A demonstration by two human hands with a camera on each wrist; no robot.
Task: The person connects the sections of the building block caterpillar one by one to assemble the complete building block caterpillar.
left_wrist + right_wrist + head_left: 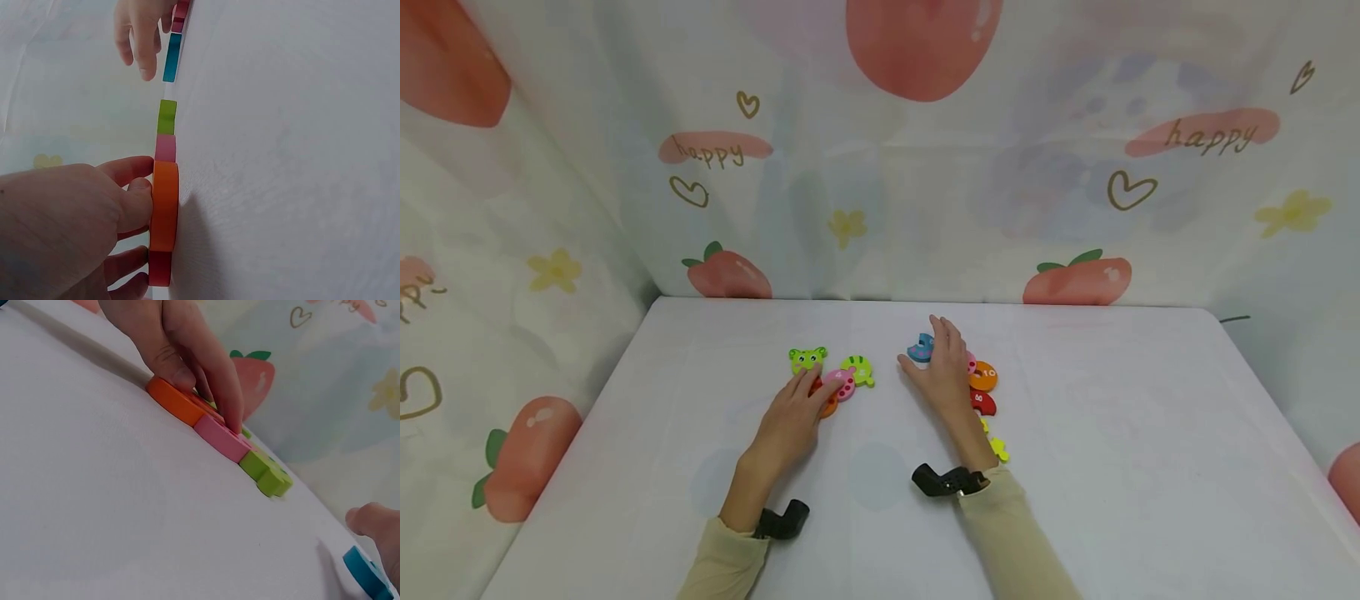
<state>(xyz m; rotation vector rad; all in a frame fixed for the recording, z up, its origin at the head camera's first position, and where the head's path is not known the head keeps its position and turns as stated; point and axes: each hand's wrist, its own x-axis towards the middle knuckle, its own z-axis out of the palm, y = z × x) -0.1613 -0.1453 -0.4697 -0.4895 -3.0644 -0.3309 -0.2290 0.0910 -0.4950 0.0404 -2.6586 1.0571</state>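
Over a small group of flat, colourful puzzle pieces, my left hand [784, 427] rests its fingertips. Its thumb touches the orange piece [174, 403] and a finger presses the pink piece [222, 439] beside it. Joined to the pink one is a striped green piece [860, 372]; a green animal-face piece [807, 358] lies beyond the fingers. A red piece [160, 269] is partly under this hand. My right hand [943, 375] is spread, thumb and fingers apart around the near side of a blue piece [919, 348], covering part of the second group.
Right of my right hand runs a line of pieces: an orange one marked 10 [984, 377], a red one marked 8 [983, 403] and a yellow one [999, 448]. The white table [1112, 467] meets a patterned cloth [925, 225] at its back edge.
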